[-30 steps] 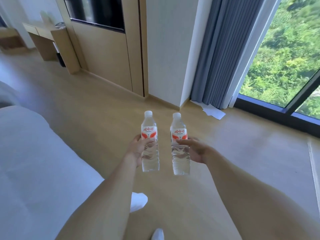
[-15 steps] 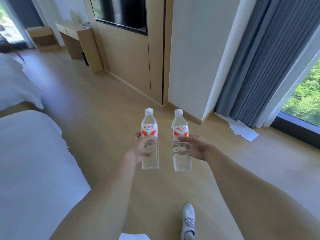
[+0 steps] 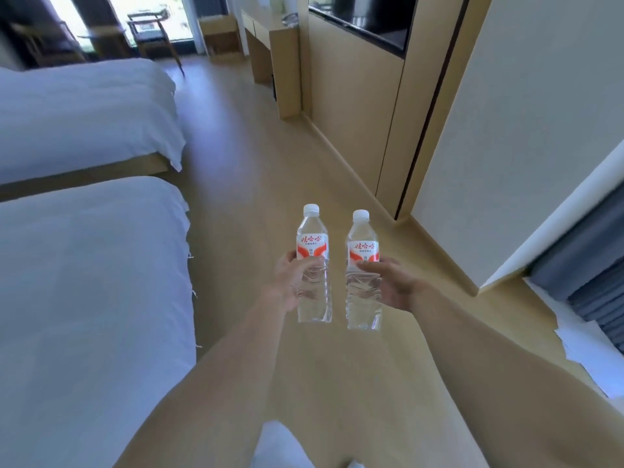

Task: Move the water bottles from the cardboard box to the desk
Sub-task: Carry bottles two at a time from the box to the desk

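your left hand (image 3: 293,282) wraps one water bottle (image 3: 313,265), your right hand (image 3: 393,285) the other bottle (image 3: 363,271), both held out over the floor (image 3: 270,170). each stands upright, cap up. they're just beside each other; knock them and one could slip. the desk (image 3: 270,38) is well ahead.

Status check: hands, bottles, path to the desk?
Left hand gripping left bottle, right hand gripping right bottle. Both upright, capped, apart. Desk far ahead along wall; floor lane beside beds open.
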A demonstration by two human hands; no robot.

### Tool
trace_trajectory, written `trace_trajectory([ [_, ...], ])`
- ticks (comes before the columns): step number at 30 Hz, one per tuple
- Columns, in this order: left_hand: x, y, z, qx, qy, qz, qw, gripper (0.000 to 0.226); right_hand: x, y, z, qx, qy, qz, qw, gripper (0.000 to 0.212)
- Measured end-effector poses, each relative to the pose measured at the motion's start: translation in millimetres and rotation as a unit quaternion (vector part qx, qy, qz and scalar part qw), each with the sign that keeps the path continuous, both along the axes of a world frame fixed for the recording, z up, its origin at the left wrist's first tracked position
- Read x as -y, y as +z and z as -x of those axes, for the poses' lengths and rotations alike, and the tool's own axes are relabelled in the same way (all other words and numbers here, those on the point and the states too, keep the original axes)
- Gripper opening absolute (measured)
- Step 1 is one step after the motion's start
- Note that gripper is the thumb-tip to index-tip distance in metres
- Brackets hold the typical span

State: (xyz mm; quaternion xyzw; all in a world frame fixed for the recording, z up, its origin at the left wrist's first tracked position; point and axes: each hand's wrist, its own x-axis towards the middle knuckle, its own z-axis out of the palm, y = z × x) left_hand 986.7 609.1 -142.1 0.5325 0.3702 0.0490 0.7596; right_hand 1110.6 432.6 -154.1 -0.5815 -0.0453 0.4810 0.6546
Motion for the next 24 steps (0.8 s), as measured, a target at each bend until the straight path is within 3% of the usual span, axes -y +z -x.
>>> trace_trajectory([
  [4,-40.0,0.0,-37.6,-0.008,0.033,0.006,0.999,0.03,-51.3,0.1,-50.1,-0.009,0.036,-0.005,0.999,0.028],
  [9,-105.4,-9.3,-89.8,-0.01,0.061,0.034,0.998,0.02,-123.1,-5.7,-110.8,-0.017,0.07,0.001,0.997,0.029],
  [15,-199.2,-20.1,-177.2,-0.001,0.041,0.044,0.998,0.023,-215.5,-9.3,-192.8,-0.029,0.079,0.021,0.996,0.026],
  [24,-313.2,-22.4,-294.6,0.006,0.022,0.04,0.999,0.033,-326.1,-3.2,-307.3,-0.035,0.046,0.032,0.998,0.041],
])
